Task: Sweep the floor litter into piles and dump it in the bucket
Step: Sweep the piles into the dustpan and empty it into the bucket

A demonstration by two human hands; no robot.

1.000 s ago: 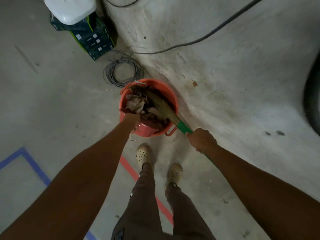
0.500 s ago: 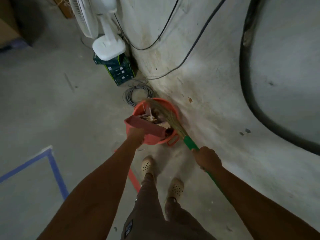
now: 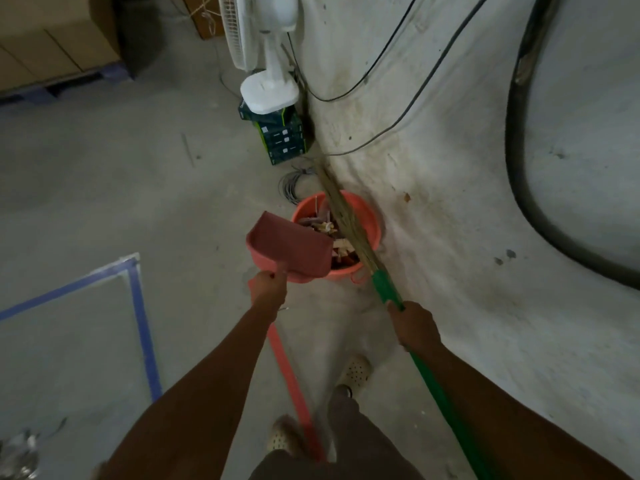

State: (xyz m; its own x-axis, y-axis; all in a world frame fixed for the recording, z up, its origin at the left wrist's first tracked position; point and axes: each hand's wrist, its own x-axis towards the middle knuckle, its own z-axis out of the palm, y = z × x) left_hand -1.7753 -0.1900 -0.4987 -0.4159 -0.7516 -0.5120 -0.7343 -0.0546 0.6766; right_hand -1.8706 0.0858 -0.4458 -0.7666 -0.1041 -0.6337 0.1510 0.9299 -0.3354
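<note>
Far to the left of the bucket point(image 3: 374, 225), a blue tape outline point(image 3: 138, 323) marks the floor. Closer to the bucket, your left hand point(image 3: 268, 289) has its fingers curled round the handle of the pink dustpan point(image 3: 291, 247). You hold the dustpan tilted, with its wide edge over the bucket's left rim. A red tape line point(image 3: 291, 375) runs along the floor from just below the bucket toward your feet.

The bucket stands on the floor at the foot of the wall point(image 3: 450, 202), and the litter point(image 3: 329, 226), pale and reddish scraps, lies inside it. Behind the bucket are a coil of grey wire point(image 3: 294, 185) and a stack of dark boxes point(image 3: 282, 140), with a white fan point(image 3: 270, 64) standing on the stack.

The broom point(image 3: 343, 216) lays its bristles across the bucket's mouth, and the tips reach past the far rim. Its green handle passes the bucket's near right side into your right hand point(image 3: 414, 327), whose fingers are wrapped round it.

To the right of the bucket, thin cables point(image 3: 415, 95) and a thick black hose point(image 3: 516, 168) run along the wall.
</note>
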